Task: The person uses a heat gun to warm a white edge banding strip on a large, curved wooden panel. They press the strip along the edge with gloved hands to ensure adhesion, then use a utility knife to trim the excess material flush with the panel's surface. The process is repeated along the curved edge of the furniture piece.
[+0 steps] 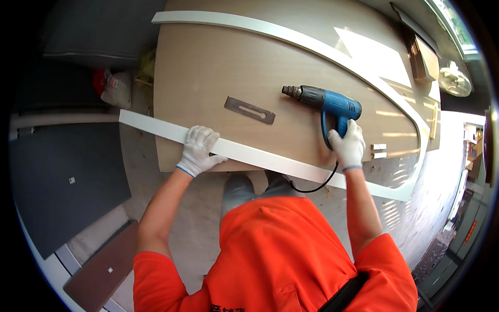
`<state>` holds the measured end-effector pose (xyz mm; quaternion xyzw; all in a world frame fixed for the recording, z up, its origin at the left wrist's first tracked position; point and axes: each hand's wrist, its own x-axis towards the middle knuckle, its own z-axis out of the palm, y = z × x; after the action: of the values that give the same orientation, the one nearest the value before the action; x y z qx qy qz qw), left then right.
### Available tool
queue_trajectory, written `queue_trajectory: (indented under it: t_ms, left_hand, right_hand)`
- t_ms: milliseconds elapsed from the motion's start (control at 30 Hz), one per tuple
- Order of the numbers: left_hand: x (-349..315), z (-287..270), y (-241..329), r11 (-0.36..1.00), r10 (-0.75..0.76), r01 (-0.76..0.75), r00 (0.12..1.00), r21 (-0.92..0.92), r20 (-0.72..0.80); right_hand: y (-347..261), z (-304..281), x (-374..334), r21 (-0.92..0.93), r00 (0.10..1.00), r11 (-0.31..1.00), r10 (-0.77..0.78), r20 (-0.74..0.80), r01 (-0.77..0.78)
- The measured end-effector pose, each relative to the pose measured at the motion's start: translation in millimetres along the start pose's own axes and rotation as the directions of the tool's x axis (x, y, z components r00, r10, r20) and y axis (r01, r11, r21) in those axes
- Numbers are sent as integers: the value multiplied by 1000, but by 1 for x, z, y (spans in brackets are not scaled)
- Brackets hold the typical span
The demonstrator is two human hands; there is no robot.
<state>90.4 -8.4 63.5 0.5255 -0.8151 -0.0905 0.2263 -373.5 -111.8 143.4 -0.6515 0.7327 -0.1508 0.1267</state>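
A long white U-shaped strip (254,156) curves across the table, its bend at the right and its near arm along the front edge. My left hand (198,148), in a white knit glove, grips that near arm, fingers over it and thumb apart along its near side. Also gloved, my right hand (349,144) is closed round the lower handle of a blue and black heat gun (339,104). The nozzle points left over the tabletop, and a black cord loops down from the handle. Between nozzle and left hand lies a flat dark slotted metal plate (250,110).
The tan table (208,67) carries two small white pieces (379,151) right of my right hand. Brown cardboard (423,60) and a fan (455,79) stand at the far right. Dark grey panel (73,182) and brown panel (104,268) lie at left.
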Motion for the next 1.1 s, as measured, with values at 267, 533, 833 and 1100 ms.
queue_trajectory:
  t_ms: [267,533,833,1100]
  left_hand:
    - [29,-3,4,979,127,-96,978,-178,168]
    - [30,13,0,941,206,-170,974,-294,95]
    - [22,0,-3,969,104,-96,994,-228,21]
    - [24,10,-7,954,176,-162,984,-251,36]
  right_hand:
    - [-136,104,-126,128,882,930,-368,294,345]
    - [-186,127,-119,128,839,837,-542,50,533]
    - [-179,115,-127,29,853,853,-522,17,521]
    - [-190,128,-123,53,793,791,-605,-76,609]
